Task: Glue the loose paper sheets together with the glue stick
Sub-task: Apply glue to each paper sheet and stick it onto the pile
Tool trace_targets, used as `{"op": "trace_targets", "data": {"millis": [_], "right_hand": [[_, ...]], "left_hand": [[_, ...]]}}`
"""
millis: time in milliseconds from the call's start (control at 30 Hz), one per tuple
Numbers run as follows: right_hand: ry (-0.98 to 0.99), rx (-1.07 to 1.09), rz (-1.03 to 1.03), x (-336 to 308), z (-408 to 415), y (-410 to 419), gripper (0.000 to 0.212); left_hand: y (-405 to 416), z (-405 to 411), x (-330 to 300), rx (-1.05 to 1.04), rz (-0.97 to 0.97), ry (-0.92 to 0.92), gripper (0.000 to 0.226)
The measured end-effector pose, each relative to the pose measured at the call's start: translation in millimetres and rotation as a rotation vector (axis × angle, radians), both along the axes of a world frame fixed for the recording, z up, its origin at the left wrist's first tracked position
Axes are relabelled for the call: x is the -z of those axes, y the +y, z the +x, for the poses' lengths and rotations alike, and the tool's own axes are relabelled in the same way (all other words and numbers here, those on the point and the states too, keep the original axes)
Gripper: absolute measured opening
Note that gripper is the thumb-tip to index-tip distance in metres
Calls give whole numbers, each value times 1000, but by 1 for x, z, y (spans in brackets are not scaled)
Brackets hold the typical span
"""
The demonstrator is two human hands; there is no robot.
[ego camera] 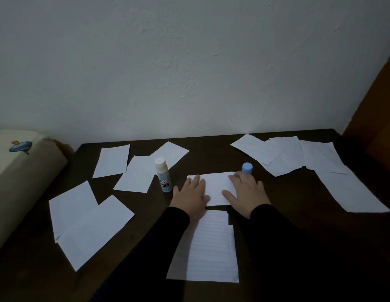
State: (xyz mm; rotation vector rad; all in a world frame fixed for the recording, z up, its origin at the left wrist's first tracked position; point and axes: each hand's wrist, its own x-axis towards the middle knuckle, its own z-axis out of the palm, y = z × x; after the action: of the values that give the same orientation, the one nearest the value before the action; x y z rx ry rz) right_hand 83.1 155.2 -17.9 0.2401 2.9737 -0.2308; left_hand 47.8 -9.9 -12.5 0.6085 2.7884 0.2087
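A small lined paper sheet lies on the dark table, its near edge meeting a longer lined sheet that stretches toward me. My left hand presses flat on the small sheet's left side. On its right side rests my right hand, fingers spread and straight. The glue stick stands upright and uncapped just left of my left hand. Its blue cap stands behind my right hand's fingertips.
Several loose white sheets lie scattered at the left and in a pile at the back right. A white wall rises behind the dark table. A cream cushion sits beyond the table's left edge.
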Motion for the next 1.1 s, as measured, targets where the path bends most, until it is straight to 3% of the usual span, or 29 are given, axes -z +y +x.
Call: {"op": "trace_targets", "data": {"millis": [133, 333, 433, 533, 633, 700, 800, 900, 1100], "right_hand": [[-122, -58, 37, 3, -10, 1, 68], [-122, -1, -5, 11, -7, -3, 68], [-110, 5, -25, 11, -4, -5, 69], [-74, 19, -45, 9, 0, -6, 70], [-57, 58, -61, 8, 1, -6, 75], [-54, 91, -75, 8, 0, -6, 79], [-30, 113, -99, 8, 1, -8, 81], [21, 120, -107, 4, 1, -7, 84], [64, 193, -220, -5, 3, -7, 78]], "left_hand": [[-3, -3, 8, -10, -33, -51, 60], [-2, 3, 14, -134, 43, -47, 63], [-12, 10, 10, -146, 75, -4, 55], [-31, 25, 8, -171, 326, 116, 16], [-50, 39, 7, -382, 601, 218, 5], [-56, 40, 6, -645, 763, 228, 15], [-63, 28, 4, -915, 946, 207, 55], [-66, 13, 3, -834, 910, 174, 72], [-69, 3, -1, -657, 820, 44, 42]]}}
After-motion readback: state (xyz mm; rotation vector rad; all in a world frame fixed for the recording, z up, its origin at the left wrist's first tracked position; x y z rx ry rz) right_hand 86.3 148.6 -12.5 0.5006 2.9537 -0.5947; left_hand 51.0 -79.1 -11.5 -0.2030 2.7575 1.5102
